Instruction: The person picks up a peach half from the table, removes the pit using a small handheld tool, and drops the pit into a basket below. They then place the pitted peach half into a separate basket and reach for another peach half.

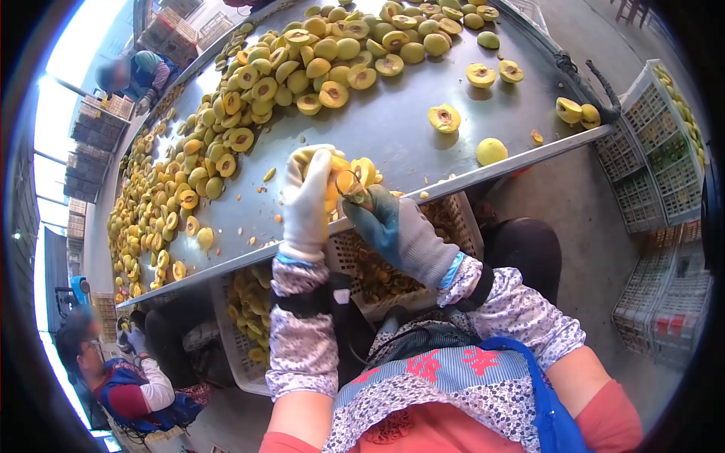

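My left hand (306, 200), in a white glove, is closed around a cut yellow peach (343, 180) just above the table's near edge. My right hand (404, 234), in a grey glove with teal fingers, presses up against the fruit from the right. Its fingers close on a small pitting tool with a thin dark wire loop (355, 183), which lies against the flesh. The gloves partly cover both the fruit and the tool's handle. Beyond them, a large heap of halved peaches (302, 72) spreads over the metal table (355, 132).
Under the table edge, a crate (472, 226) holds brownish scraps and another crate (238, 355) holds peach pieces. Stacked plastic crates (642, 151) stand at right. One co-worker (124, 377) sits at lower left, another (147, 72) at upper left. A black strap (585, 83) hangs at the table corner.
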Demonstrator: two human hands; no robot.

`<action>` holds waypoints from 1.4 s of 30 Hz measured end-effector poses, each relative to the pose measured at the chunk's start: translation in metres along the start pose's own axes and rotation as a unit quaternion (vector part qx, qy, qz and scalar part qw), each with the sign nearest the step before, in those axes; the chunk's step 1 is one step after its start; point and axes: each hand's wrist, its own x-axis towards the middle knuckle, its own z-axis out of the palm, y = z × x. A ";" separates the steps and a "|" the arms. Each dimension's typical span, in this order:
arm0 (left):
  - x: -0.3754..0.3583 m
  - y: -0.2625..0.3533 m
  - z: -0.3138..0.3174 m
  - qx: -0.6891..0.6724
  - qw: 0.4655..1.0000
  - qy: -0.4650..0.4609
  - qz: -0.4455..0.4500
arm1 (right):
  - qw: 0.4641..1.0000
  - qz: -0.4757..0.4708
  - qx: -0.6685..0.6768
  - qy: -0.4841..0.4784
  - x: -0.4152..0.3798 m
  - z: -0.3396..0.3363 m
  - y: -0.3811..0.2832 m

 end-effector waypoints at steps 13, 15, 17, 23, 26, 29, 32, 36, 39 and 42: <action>-0.018 -0.008 0.007 -0.077 0.995 0.045 0.044 | 0.999 0.024 0.002 -0.027 0.008 0.017 0.012; -0.019 -0.007 0.008 -0.119 0.992 0.007 0.037 | 0.999 0.036 0.003 -0.030 0.008 0.019 0.015; -0.028 0.006 0.017 -0.197 0.980 0.006 -0.007 | 1.000 0.009 0.009 -0.028 0.007 0.019 0.016; -0.033 0.011 0.032 -0.299 0.949 0.070 -0.078 | 0.988 0.035 0.138 -0.057 0.004 0.033 0.026; -0.033 0.001 0.028 -0.263 0.960 0.066 -0.068 | 0.976 0.067 0.193 -0.079 0.003 0.035 0.024; -0.035 0.001 0.021 -0.211 0.975 0.033 -0.055 | 0.983 0.091 0.128 -0.095 0.001 0.030 0.016; -0.034 0.007 0.017 -0.135 0.989 0.000 -0.063 | 0.981 0.062 0.145 -0.110 -0.001 0.033 0.025; -0.024 0.025 0.000 -0.005 0.991 -0.116 -0.071 | 0.980 0.054 0.120 -0.152 -0.001 0.026 0.018; -0.023 0.025 -0.003 -0.020 0.987 -0.110 -0.119 | 0.979 0.030 0.122 -0.159 -0.006 0.021 0.005; -0.026 0.016 0.006 -0.075 0.994 -0.062 -0.045 | 0.949 0.113 0.224 -0.188 -0.010 0.018 -0.004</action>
